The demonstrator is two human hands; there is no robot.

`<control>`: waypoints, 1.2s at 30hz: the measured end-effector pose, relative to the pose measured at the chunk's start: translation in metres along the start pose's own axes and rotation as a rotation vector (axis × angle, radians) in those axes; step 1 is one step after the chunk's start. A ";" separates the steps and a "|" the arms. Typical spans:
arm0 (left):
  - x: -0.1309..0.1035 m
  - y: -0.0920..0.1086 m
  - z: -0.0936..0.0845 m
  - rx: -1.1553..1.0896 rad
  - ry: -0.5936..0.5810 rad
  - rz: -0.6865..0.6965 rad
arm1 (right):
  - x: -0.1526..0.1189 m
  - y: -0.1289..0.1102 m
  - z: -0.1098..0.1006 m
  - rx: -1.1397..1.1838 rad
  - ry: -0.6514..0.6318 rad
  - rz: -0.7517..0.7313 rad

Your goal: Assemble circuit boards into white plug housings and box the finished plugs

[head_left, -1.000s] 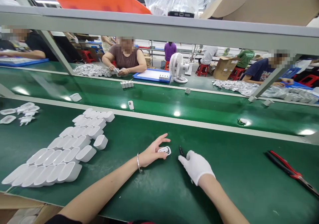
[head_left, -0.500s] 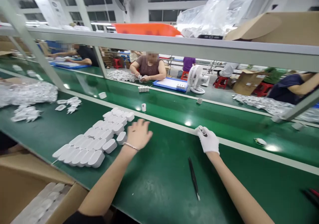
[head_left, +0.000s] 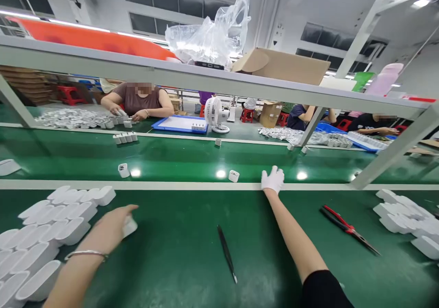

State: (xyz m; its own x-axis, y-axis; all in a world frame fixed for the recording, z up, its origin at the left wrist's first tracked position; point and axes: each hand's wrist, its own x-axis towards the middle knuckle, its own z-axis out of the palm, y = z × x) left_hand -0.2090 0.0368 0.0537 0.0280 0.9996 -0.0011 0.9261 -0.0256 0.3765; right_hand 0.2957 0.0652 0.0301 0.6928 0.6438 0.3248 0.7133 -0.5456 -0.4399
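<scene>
My left hand [head_left: 109,230], bare with a bracelet at the wrist, is closed on a white housing [head_left: 130,226], just right of the rows of white housings [head_left: 55,214]. Far forward, my right hand [head_left: 273,179] in a white glove reaches over the pale strip [head_left: 192,186] at the belt's edge; its fingers are partly spread and nothing shows in them. A small white part [head_left: 233,176] sits on the green belt to its left, and another [head_left: 124,170] stands farther left. Black tweezers [head_left: 227,254] lie on the green table between my arms.
Red-handled pliers [head_left: 350,229] lie right of my right arm, with more white housings [head_left: 406,216] beyond. Overhead runs a shelf [head_left: 212,80] on slanted posts. Across the belt are a person [head_left: 144,102], a blue tray [head_left: 181,123] and a white fan [head_left: 214,112].
The view has swung right. My left hand has closed on a white housing. My right hand no longer shows the small part it held, and a similar part is on the belt beside it.
</scene>
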 end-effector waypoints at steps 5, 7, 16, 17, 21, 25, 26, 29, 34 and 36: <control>-0.025 0.070 0.028 -0.284 -0.242 0.637 | 0.034 0.038 -0.005 -0.054 -0.070 0.154; -0.034 0.084 0.033 -0.305 -0.264 0.749 | 0.037 0.038 -0.001 -0.056 -0.120 0.160; -0.031 0.078 0.054 -0.578 -0.086 0.215 | -0.037 0.013 -0.001 0.125 -0.239 -0.048; -0.028 0.077 0.061 -0.645 -0.118 0.166 | -0.054 0.014 -0.004 0.149 -0.270 -0.081; -0.024 0.082 0.083 -0.774 -0.100 0.146 | -0.120 0.018 -0.024 0.181 -0.422 -0.175; -0.030 0.094 0.091 -0.745 -0.054 0.232 | -0.150 0.008 -0.042 0.156 -0.393 -0.269; -0.033 0.097 0.091 -0.729 -0.064 0.261 | -0.150 0.004 -0.043 0.132 -0.353 -0.274; -0.042 0.103 0.090 -0.646 -0.102 0.409 | -0.144 -0.006 -0.040 0.030 -0.279 -0.263; -0.053 0.107 0.085 -0.536 -0.105 0.708 | -0.141 0.001 -0.033 0.020 -0.327 -0.298; -0.054 0.106 0.086 -0.506 -0.094 0.762 | -0.144 0.007 -0.033 0.051 -0.333 -0.296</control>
State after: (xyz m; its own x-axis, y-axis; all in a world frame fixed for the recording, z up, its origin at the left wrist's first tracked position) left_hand -0.0799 -0.0205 0.0145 0.6144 0.7090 0.3461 0.3705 -0.6465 0.6669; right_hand 0.2039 -0.0490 0.0079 0.3816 0.9106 0.1589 0.8639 -0.2903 -0.4117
